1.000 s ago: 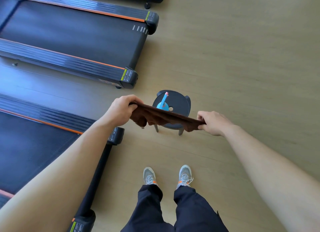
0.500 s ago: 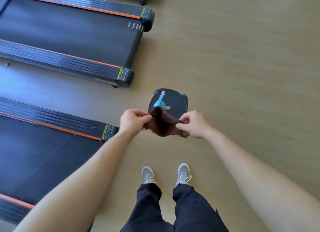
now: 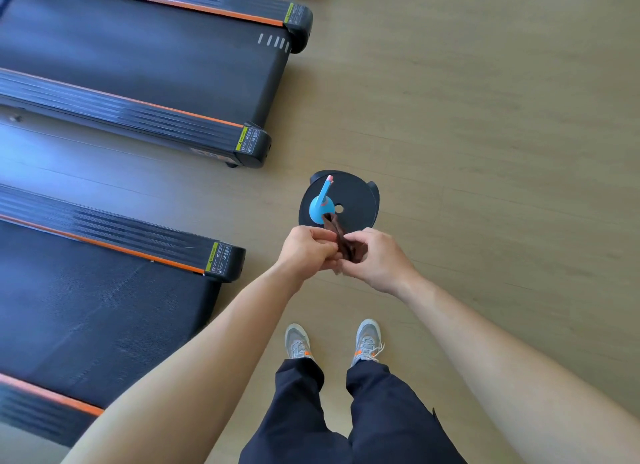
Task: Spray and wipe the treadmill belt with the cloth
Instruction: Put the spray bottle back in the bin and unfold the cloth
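- Head view: spraying and wiping both look still to do. The bottle [image 3: 322, 205] stands on the stool [image 3: 356, 195] just beyond your left hand [image 3: 306, 247], and the belt [image 3: 86, 308] lies off to that hand's left.
- Your left hand and right hand [image 3: 375, 256] meet in front of you, arms outstretched, both pinching the bunched cloth [image 3: 347, 247] between them.

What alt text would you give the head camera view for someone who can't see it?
A person's left hand and right hand pinch a bunched dark brown cloth beside a round black stool bearing a blue spray bottle. Two black treadmill belts with orange-edged rails lie to the left.
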Available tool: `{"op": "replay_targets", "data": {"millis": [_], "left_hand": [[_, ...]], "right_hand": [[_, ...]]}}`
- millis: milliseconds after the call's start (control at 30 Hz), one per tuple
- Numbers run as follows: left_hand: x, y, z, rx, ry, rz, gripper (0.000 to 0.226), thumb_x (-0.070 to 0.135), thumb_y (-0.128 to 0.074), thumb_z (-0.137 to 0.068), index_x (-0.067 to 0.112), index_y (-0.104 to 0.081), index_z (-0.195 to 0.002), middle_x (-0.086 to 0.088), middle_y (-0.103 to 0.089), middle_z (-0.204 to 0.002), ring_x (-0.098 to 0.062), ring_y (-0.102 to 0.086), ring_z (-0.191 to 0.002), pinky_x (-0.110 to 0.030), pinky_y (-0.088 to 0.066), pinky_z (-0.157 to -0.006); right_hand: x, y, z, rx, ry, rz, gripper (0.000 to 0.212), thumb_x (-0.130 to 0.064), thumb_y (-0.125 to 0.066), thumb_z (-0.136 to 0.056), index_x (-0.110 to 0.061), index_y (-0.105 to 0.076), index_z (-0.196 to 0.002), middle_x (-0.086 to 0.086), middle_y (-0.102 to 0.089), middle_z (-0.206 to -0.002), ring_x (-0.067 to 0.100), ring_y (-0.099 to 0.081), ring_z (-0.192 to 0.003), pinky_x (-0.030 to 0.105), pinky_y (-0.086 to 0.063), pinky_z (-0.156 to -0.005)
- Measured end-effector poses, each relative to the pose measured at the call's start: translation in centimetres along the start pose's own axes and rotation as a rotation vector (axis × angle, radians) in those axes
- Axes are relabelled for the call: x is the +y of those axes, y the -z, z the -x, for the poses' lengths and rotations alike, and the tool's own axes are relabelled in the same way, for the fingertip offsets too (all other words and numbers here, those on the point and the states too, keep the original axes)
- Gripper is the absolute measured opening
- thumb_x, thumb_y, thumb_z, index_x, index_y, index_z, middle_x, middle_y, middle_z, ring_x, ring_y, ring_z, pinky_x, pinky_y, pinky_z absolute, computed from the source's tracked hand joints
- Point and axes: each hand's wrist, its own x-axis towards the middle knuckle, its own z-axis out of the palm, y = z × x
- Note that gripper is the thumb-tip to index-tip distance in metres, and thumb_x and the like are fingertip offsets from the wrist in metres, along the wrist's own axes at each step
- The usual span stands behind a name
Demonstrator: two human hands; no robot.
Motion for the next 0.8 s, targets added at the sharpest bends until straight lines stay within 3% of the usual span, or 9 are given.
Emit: {"op": "replay_targets", "data": {"millis": [167,233,300,367,400,467,567,667,800], "left_hand": [[0.3,1.3,0.4,-0.151,-0.036,-0.095,0.029,-0.004,-0.060,-0.091,0.018,-0.073,-0.104,-0.004,-0.081,-0.100,-0.013,-0.077,-0.086,-0.021,-0.057,-0.070],[0.0,2.2,-0.1,0.002,-0.154,-0.337,0.028,0.004,-0.063,-0.088,0.022,-0.068,-0.110,0.002,-0.079,-0.103,-0.014,-0.074,-0.085,-0.022,-0.053,-0.067],[-0.5,3.1,-1.2,0.172,-0.324,-0.672,0.050,0.018,-0.074,-0.085,0.031,-0.057,-0.130,0.002,-0.063,-0.121,-0.019,-0.062,-0.103,-0.031,-0.053,-0.079],[-0.7,3.6,-2.3,0.138,-0.395,-0.907,0.080,0.026,-0.078,-0.083,0.041,-0.038,-0.151,-0.003,-0.041,-0.143,-0.027,-0.044,-0.124,-0.042,-0.051,-0.095],[-0.6,3.5,-2.7,0.080,-0.396,-0.973,0.084,0.029,-0.078,-0.084,0.044,-0.035,-0.154,-0.003,-0.034,-0.149,-0.029,-0.037,-0.129,-0.043,-0.049,-0.100],[-0.7,3.2,-3.3,-0.041,-0.424,-1.031,0.065,0.035,-0.079,-0.086,0.044,-0.050,-0.143,-0.001,-0.034,-0.150,-0.027,-0.035,-0.133,-0.042,-0.046,-0.105],[-1.0,2.4,-3.5,-0.088,-0.509,-0.891,0.012,0.030,-0.074,-0.091,0.033,-0.070,-0.102,0.004,-0.058,-0.129,-0.015,-0.054,-0.120,-0.034,-0.050,-0.103],[-0.7,2.0,-3.1,0.084,-0.543,-0.728,0.005,0.022,-0.066,-0.091,0.026,-0.062,-0.092,0.004,-0.069,-0.103,-0.011,-0.059,-0.083,-0.021,-0.049,-0.073],[-0.2,0.0,-3.1,0.057,-0.556,-0.947,0.006,0.027,-0.056,-0.097,0.027,-0.050,-0.094,0.003,-0.063,-0.084,-0.013,-0.052,-0.063,-0.024,-0.037,-0.054]], "right_hand": [[-0.1,2.0,-1.5,-0.071,0.057,0.071,0.023,-0.015,-0.070,-0.088,-0.018,-0.076,-0.110,-0.009,-0.066,-0.096,0.010,-0.060,-0.084,0.030,-0.051,-0.082],[-0.5,3.3,-2.0,-0.149,0.082,0.111,0.024,-0.009,-0.065,-0.087,-0.019,-0.077,-0.106,-0.008,-0.064,-0.092,0.003,-0.057,-0.076,0.030,-0.051,-0.080],[-1.0,4.7,-2.2,-0.224,0.122,0.170,0.024,-0.008,-0.064,-0.084,-0.021,-0.077,-0.100,-0.005,-0.063,-0.092,0.003,-0.056,-0.074,0.031,-0.049,-0.077],[-1.5,6.0,-2.3,-0.261,0.154,0.211,0.022,-0.011,-0.064,-0.082,-0.024,-0.076,-0.095,-0.006,-0.062,-0.091,0.004,-0.056,-0.077,0.029,-0.048,-0.074],[-1.6,6.7,-2.3,-0.275,0.158,0.226,0.022,-0.011,-0.063,-0.082,-0.026,-0.075,-0.093,-0.007,-0.062,-0.091,0.005,-0.055,-0.077,0.028,-0.046,-0.073],[-1.9,7.8,-2.1,-0.296,0.140,0.215,0.023,-0.011,-0.061,-0.081,-0.028,-0.074,-0.089,-0.007,-0.066,-0.088,0.007,-0.056,-0.075,0.028,-0.046,-0.070],[-1.8,9.4,-1.7,-0.267,0.092,0.197,0.024,-0.009,-0.058,-0.080,-0.027,-0.072,-0.085,-0.005,-0.068,-0.073,0.010,-0.056,-0.064,0.027,-0.045,-0.061],[-0.1,10.7,-1.6,-0.201,0.013,0.262,0.024,-0.009,-0.053,-0.086,-0.028,-0.068,-0.086,-0.009,-0.064,-0.071,0.007,-0.053,-0.058,0.024,-0.040,-0.055],[3.7,10.6,-2.3,-0.246,-0.170,0.353,0.022,-0.012,-0.048,-0.091,-0.028,-0.063,-0.091,-0.004,-0.063,-0.080,0.019,-0.058,-0.069,0.030,-0.043,-0.058]]}}
